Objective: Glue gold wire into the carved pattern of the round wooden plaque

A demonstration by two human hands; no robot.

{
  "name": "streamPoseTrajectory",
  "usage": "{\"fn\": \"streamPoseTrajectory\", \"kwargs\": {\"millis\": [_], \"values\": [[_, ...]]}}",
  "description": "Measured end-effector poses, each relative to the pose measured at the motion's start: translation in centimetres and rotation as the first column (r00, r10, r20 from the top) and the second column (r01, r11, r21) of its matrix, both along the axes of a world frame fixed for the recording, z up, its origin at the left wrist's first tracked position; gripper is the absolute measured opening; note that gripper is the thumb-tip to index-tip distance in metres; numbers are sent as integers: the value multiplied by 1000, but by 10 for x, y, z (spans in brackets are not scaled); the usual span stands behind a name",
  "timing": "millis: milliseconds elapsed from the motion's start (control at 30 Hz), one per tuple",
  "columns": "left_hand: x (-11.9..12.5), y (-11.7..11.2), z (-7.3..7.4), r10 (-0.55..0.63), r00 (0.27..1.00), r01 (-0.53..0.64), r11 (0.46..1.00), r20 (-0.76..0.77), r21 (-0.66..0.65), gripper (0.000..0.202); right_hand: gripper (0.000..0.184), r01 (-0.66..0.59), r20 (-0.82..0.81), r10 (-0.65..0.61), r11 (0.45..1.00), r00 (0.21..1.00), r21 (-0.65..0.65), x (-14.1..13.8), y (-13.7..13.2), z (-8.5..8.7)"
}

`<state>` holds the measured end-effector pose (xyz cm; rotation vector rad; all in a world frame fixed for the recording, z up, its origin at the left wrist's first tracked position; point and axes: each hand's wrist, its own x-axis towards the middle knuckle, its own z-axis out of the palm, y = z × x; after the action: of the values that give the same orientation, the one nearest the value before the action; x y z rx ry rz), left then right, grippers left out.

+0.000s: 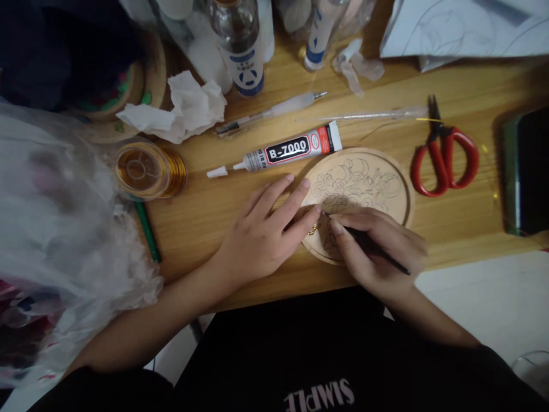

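A round wooden plaque (pixel 405 197) with a raised rim lies near the table's front edge, line-drawn with a floral pattern. My left hand (pixel 263 234) rests flat, fingers spread, their tips on the plaque's left side. In my right hand (pixel 377 246) is a slim black tool, seemingly tweezers (pixel 388 260), its fine tip down by my left index fingertip. A small piece of bent gold wire (pixel 314 229) sits on the plaque just below that fingertip. Part of the drawing is hidden under both hands.
Beyond the plaque lie a B-7000 glue tube (pixel 291 150), a pen (pixel 274 111) and crumpled tissue (pixel 184 109). Red-handled scissors (pixel 446 154) lie right, near a dark phone-like object (pixel 527 171). A gold wire spool (pixel 148 170) stands left, beside plastic bags (pixel 72 229). Bottles (pixel 242 51) stand behind.
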<state>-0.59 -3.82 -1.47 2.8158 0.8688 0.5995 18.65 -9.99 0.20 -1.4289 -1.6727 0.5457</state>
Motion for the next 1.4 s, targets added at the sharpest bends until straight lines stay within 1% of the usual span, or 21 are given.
{"fn": "streamPoseTrajectory", "kwargs": {"millis": [200,467,700,867,967,1033,1100,1233,1400], "values": [[0,0,-1,-1,1000,2,1000,23,-4,29,27,-15,44,17,1000,999,-25,0,0,4],[0,0,0,-8,1000,8,1000,9,-6,29,29,-55,106,58,998,993,-32,1,1,8],[-3,2,-3,-23,997,25,1000,77,-20,31,28,-49,86,50,999,995,-22,0,0,5],[-5,4,0,-22,994,21,1000,103,15,25,27,-22,66,24,999,998,-27,1,-1,3],[-6,4,0,-26,995,27,1000,94,-7,26,22,10,23,-8,995,1000,-95,1,0,6],[-6,4,0,-32,995,37,998,95,-54,27,17,62,-30,-69,984,997,-170,1,2,8],[-6,3,0,-36,993,45,996,109,-81,29,14,95,-67,-110,975,992,-199,2,5,9],[-6,3,0,-32,994,37,998,104,-49,28,15,56,-46,-64,988,997,-145,2,9,10],[-6,3,3,-18,996,24,998,92,-66,28,15,49,-19,-52,990,998,-135,1,10,8]]}}
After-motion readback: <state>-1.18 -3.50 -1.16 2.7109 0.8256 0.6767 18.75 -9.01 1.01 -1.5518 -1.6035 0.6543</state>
